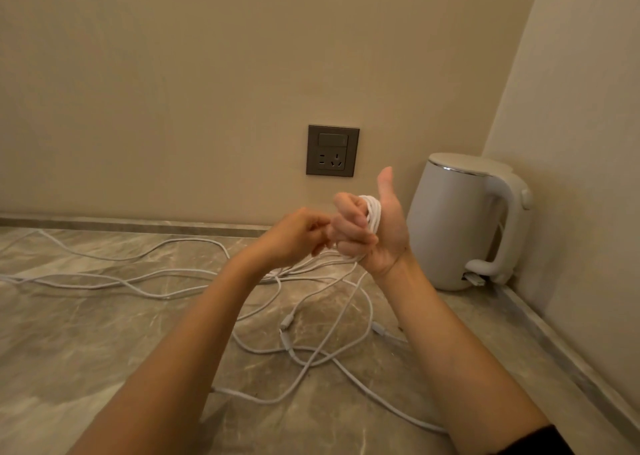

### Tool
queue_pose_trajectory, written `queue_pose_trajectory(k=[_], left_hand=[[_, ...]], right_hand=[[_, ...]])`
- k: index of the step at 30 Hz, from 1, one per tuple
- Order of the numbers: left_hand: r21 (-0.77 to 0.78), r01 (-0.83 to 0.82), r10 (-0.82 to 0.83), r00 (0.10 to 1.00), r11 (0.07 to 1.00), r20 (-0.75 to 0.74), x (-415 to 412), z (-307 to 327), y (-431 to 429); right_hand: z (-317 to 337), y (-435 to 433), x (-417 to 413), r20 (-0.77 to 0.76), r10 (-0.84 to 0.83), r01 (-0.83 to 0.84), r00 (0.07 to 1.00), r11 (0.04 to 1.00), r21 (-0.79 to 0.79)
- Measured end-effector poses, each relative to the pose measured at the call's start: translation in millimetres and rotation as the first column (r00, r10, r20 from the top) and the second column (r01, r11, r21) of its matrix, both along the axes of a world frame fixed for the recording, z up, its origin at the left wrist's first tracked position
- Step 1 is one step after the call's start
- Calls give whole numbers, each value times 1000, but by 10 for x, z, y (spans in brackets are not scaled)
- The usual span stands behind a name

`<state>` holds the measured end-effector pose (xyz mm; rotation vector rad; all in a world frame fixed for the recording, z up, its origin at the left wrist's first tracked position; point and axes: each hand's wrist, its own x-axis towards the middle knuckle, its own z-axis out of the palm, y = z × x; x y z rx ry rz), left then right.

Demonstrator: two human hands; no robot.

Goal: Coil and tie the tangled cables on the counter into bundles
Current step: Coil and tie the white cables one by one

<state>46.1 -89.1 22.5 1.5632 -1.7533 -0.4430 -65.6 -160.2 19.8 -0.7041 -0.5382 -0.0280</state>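
Biggest risk here imo is the loose cables (304, 350) snagging. The slack spread over the desk (86, 333) out from the kettle (460, 222) crosses over itself in several spots, and a few connectors (286, 322) sit in the middle of that mess. Pulling more length in could drag a knot or a plug up into the coil (373, 212) and jam the wrap. Second thing: the coil looks wound pretty snug round the right hand (374, 233), so if the turns cinch tighter it may be a pain to slide off without the loops springing apart, and nothing is tying them yet. Some strands also run toward the kettle's base, so a hard yank might whip a plug against it. Pose-wise, the right hand is raised just beside the kettle, on the side nearer the socket (332, 150). Its palm faces the camera, thumb sticking straight up, fingers (349, 219) curled down over the white coil and holding it against the palm. The left hand (294, 236) is right up against those fingers, on the side away from the kettle, its own fingers curled in narrow. I can't tell if they're actually pinching a strand, that bit is hidden. Both forearms reach in above the desk.
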Motion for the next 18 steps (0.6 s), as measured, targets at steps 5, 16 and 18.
queue_pose_trajectory(k=[5,16,18], left_hand=[[233,58,-79,993,971,82,-77,-94,-35],[386,118,-211,955,915,207,-167,62,75],[352,109,-186,964,930,192,-104,121,110]], right_hand=[[-52,-143,-61,-32,-209,210,977,946,247],[6,-161,-63,-376,-826,848,420,505,-163],[5,-192,-94,-340,-875,826,345,455,-332]])
